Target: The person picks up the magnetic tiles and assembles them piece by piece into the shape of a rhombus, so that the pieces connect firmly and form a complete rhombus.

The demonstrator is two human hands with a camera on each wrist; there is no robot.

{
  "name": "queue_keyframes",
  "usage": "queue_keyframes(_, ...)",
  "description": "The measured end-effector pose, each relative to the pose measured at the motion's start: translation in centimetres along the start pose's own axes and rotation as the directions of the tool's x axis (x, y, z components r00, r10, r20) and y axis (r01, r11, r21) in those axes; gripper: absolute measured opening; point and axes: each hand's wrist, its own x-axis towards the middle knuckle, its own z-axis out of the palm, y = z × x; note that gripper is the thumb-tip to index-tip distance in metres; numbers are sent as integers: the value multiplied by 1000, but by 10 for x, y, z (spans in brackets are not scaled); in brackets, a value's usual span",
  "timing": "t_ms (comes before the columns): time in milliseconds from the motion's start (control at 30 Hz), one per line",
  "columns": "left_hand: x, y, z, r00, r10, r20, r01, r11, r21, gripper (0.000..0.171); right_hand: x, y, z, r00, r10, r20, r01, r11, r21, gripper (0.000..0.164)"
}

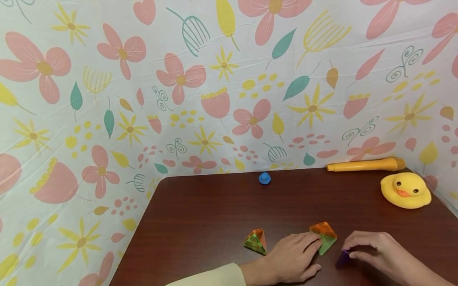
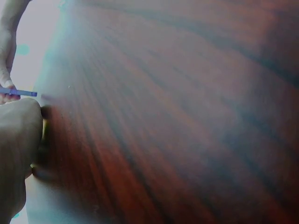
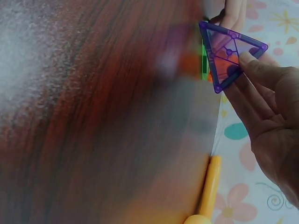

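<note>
My right hand (image 1: 381, 250) pinches a purple triangular magnetic tile (image 3: 229, 58) between thumb and fingertips, seen nearly edge-on in the head view and face-on in the right wrist view. To its left, my left hand (image 1: 295, 254) reaches across the table palm down, its fingers touching an orange and green magnetic-tile piece (image 1: 326, 237); its thumb is apart from that piece. The fingers partly cover the piece's left side. Left of this hand stands a small pyramid of orange and green magnetic tiles (image 1: 255, 242). The purple tile is apart from both pieces.
The dark brown table (image 1: 200, 210) meets a flower-patterned cloth (image 1: 179, 119) at the back. A small blue duck (image 1: 264, 178) sits at the rear edge. On the right are a yellow duck (image 1: 406, 192) and a yellow stick-shaped toy (image 1: 366, 164).
</note>
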Motion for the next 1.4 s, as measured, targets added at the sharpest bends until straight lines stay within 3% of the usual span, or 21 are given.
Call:
queue_keyframes(200, 0, 0, 0, 1000, 0, -6, 0, 1000, 5, 58, 10, -3, 5, 999, -6, -52, 3, 998, -58, 56)
queue_keyframes(1000, 0, -2, 1, 1000, 12, -12, -12, 1000, 1, 59, 24, -3, 25, 983, 82, -164, -102, 988, -113, 53)
queue_keyframes(1300, 0, -1, 2, 1000, 16, -19, -15, 1000, 13, 59, 24, -3, 31, 969, 24, -247, -77, 975, -207, 62)
queue_keyframes(1400, 0, -2, 2, 1000, 15, -22, -14, 1000, 13, 59, 23, 0, 32, 962, -6, -271, -64, 967, -247, 48)
